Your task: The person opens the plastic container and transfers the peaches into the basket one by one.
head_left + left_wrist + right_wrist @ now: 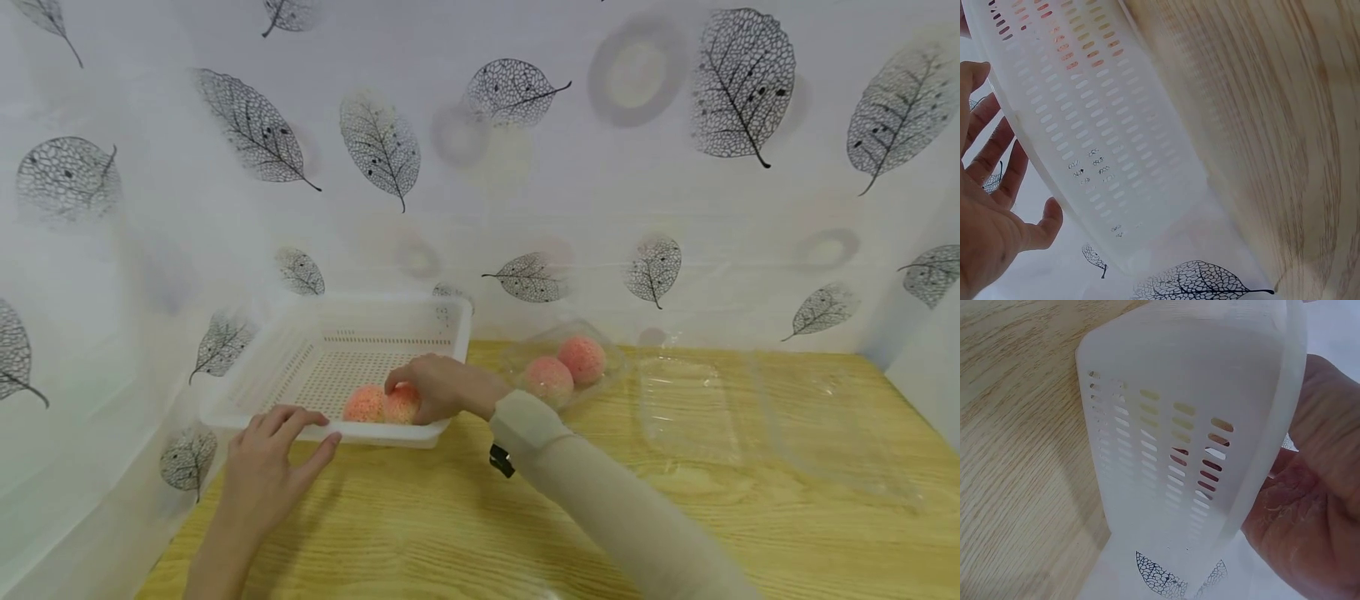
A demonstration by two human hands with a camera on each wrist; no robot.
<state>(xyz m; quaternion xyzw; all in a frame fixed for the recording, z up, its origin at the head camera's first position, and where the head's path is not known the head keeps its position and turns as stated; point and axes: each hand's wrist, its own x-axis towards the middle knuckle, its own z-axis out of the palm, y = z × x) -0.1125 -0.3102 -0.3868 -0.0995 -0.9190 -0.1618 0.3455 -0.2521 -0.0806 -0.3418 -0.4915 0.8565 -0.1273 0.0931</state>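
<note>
In the head view a white plastic basket (352,432) with a slotted floor holds two round, pink-and-yellow speckled peaches near its front right corner. My right hand (442,385) reaches over the right rim and grips the right-hand peach (402,403), its fingers curled over the top. Against it lies the other peach (363,405). My left hand (264,467) rests at the front rim, fingers loosely spread over the edge and thumb along it. The left wrist view shows these fingers (1007,159) behind the basket's slotted wall. In the right wrist view, the basket wall partly hides my right hand (1316,506).
Right of the basket, a clear plastic tray (607,379) carries two more peaches (581,360). Farther right lie a clear container (686,408) and another clear plastic piece (825,425) on the wood-grain table (420,533). A leaf-patterned white sheet (480,208) hangs behind.
</note>
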